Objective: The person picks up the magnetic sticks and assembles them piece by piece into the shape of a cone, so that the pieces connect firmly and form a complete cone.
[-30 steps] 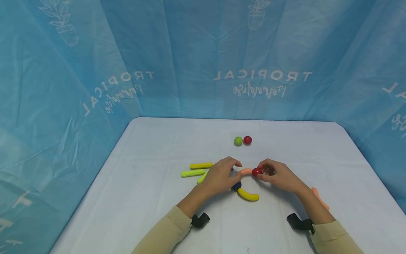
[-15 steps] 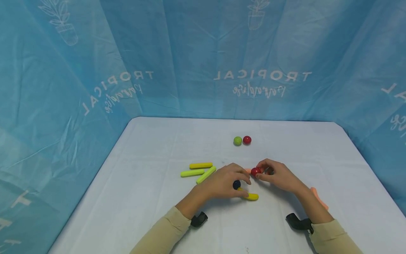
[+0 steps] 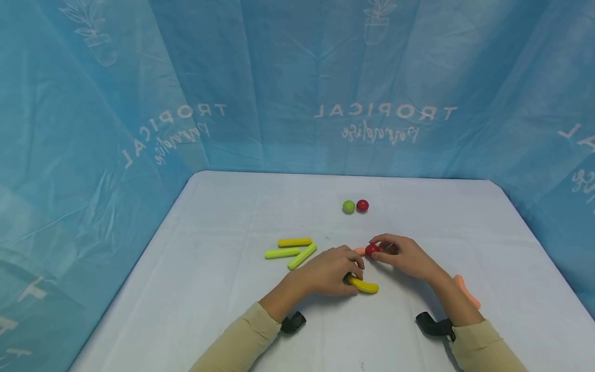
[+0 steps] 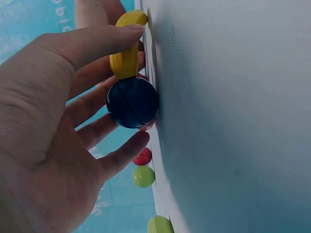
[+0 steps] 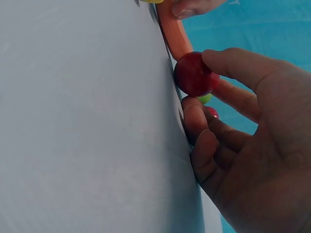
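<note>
My left hand [image 3: 332,271] pinches a yellow curved stick [image 3: 367,287] between thumb and fingers. A dark blue ball [image 4: 132,103] adjoins one end of that stick; in the head view the hand hides most of it. My right hand [image 3: 404,253] holds a shiny red ball [image 3: 372,250] between thumb and fingers, low against the white table. An orange curved stick [image 5: 174,31] meets the red ball on its left side, its other end partly behind the left fingers in the head view.
A green ball [image 3: 348,206] and another red ball [image 3: 362,205] lie farther back. Left of the hands are a yellow stick [image 3: 295,242] and two lime sticks [image 3: 282,253]. Beside the right forearm lies another orange piece [image 3: 467,292]. Blue curtains border the white table [image 3: 223,206].
My left hand has moved from beside the orange stick toward me, onto the yellow stick and blue ball. My right hand has shifted slightly left with the red ball.
</note>
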A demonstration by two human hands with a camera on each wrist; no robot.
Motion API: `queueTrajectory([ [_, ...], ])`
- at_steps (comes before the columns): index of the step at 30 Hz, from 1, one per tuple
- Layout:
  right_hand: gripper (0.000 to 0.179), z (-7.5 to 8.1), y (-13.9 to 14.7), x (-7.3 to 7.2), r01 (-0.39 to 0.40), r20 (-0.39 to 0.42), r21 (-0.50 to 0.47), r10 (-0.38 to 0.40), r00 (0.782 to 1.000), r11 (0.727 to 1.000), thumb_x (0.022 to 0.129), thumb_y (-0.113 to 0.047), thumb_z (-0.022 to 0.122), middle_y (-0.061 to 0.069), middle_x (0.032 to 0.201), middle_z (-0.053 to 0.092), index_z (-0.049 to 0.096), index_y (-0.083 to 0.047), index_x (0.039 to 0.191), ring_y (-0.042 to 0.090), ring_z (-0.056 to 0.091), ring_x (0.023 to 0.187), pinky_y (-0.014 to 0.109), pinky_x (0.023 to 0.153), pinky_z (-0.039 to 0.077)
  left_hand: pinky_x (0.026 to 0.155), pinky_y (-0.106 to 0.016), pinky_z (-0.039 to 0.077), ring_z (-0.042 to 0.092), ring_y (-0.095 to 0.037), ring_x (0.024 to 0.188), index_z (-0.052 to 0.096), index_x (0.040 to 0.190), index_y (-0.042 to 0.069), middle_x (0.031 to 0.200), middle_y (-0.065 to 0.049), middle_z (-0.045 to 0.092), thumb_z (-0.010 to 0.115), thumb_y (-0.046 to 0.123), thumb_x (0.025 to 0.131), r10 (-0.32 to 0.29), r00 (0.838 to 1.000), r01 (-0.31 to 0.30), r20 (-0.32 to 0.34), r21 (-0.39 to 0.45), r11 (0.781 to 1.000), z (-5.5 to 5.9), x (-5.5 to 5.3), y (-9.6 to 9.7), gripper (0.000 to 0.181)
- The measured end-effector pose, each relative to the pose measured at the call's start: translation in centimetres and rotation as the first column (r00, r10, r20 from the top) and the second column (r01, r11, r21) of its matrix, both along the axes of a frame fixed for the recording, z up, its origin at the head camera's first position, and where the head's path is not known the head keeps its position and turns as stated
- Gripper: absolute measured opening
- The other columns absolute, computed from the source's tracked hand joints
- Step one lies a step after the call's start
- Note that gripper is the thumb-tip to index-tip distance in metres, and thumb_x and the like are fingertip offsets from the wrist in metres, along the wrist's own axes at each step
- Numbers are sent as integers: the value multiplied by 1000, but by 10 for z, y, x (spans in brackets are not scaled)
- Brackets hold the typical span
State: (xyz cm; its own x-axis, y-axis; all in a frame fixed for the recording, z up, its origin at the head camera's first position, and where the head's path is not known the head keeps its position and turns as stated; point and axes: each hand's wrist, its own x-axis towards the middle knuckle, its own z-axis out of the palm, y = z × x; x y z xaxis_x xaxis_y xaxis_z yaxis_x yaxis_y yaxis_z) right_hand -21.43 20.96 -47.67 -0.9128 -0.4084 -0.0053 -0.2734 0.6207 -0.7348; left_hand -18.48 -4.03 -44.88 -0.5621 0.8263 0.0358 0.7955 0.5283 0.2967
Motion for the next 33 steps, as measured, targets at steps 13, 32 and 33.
queueTrajectory([
  [13, 35, -1, -3, -8, -15, -15, 15, 15, 1000, 1000, 86, -44, 70, -3, 96, 62, 65, -27, 116, 19, 56, 81, 35, 68, 49, 100, -23, 36, 42, -5, 113, 66, 93, 33, 118, 17, 52, 79, 41, 79, 54, 997, -55, 46, 30, 998, -5, -3, -6, 20],
  [32, 42, 6, -9, -64, 77, 94, -37, -73, 993, 996, 90, -37, 67, 8, 106, 63, 61, -11, 122, 24, 61, 80, 33, 67, 53, 102, -24, 35, 40, -7, 121, 67, 95, 33, 126, 14, 52, 79, 40, 78, 52, 994, -55, 100, 32, 998, 0, -6, -10, 22],
  [33, 43, 5, -10, -68, 95, 103, -40, -90, 991, 995, 89, -37, 68, 9, 106, 63, 60, -10, 123, 24, 61, 80, 33, 67, 53, 103, -24, 35, 40, -7, 121, 67, 95, 34, 126, 14, 52, 79, 40, 78, 53, 993, -57, 102, 30, 998, 0, -6, -10, 22],
])
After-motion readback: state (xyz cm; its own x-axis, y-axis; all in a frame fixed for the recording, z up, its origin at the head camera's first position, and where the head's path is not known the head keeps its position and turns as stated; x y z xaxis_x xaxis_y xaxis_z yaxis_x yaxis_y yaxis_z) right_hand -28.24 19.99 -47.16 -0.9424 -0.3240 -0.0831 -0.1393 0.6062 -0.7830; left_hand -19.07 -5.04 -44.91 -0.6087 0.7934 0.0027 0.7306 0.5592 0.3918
